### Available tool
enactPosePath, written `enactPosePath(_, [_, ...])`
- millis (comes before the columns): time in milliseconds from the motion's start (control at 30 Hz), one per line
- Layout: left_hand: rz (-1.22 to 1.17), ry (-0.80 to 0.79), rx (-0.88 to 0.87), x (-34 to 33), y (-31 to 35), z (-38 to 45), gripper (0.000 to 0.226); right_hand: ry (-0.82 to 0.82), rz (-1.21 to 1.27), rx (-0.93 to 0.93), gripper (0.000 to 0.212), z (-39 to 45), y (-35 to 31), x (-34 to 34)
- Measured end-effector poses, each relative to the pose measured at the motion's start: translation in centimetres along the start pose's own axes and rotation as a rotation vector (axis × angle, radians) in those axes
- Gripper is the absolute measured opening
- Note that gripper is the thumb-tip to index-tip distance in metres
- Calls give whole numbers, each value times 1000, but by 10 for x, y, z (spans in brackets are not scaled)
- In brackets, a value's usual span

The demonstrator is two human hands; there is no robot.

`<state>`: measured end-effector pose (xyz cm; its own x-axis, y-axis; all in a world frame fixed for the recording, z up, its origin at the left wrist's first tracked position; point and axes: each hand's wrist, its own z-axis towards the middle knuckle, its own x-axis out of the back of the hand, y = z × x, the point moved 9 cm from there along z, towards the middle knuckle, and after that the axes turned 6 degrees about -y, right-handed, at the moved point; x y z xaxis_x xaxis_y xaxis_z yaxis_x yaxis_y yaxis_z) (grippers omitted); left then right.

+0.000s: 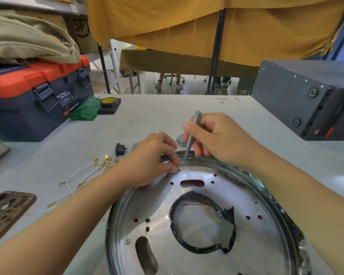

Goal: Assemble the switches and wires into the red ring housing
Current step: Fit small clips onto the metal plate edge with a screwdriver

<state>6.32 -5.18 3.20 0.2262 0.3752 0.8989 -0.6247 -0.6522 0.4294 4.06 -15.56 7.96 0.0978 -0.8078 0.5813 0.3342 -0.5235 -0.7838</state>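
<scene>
1. Ring housing (187, 245), shiny metal with slots and holes, is seen lying flat on the table (167, 116).
2. A small part at its far rim is pinched by left hand (155, 155).
3. A grey screwdriver (192, 133) is gripped upright by right hand (216, 139).
4. Switches (120, 149) and wires (83, 175) are seen lying left of the housing.

The ring housing (197, 225) lies on the tabletop (147, 116) right in front of me. My left hand (153, 157) rests on its far rim; my right hand (216, 139), just beside it, holds a thin tool (192, 135) tip-down over that rim. Two switches (120, 149) sit just beyond the rim, the wires (83, 173) lie to their left, a toolbox (36, 98) stands far left, a box (310, 96) far right
</scene>
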Motion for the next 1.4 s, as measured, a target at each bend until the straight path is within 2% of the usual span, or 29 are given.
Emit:
enactPosePath(100, [12,-12,-7,-1,2,1,4,-79,93,-56,25,8,10,-10])
enactPosePath(300, [-50,-24,1,-1,2,0,14,-62,198,-83,20,5,27,-13])
enactPosePath(533, [-51,-20,11,-1,1,0,15,-70,37,-38,15,3,26,-18])
enactPosePath(1133, [-61,-12,9,-1,-1,0,15,-73,-12,-1,14,-1,19,-19])
enactPosePath(1400, [-53,-16,2,-1,1,0,17,-105,-145,39,8,-4,12,-21])
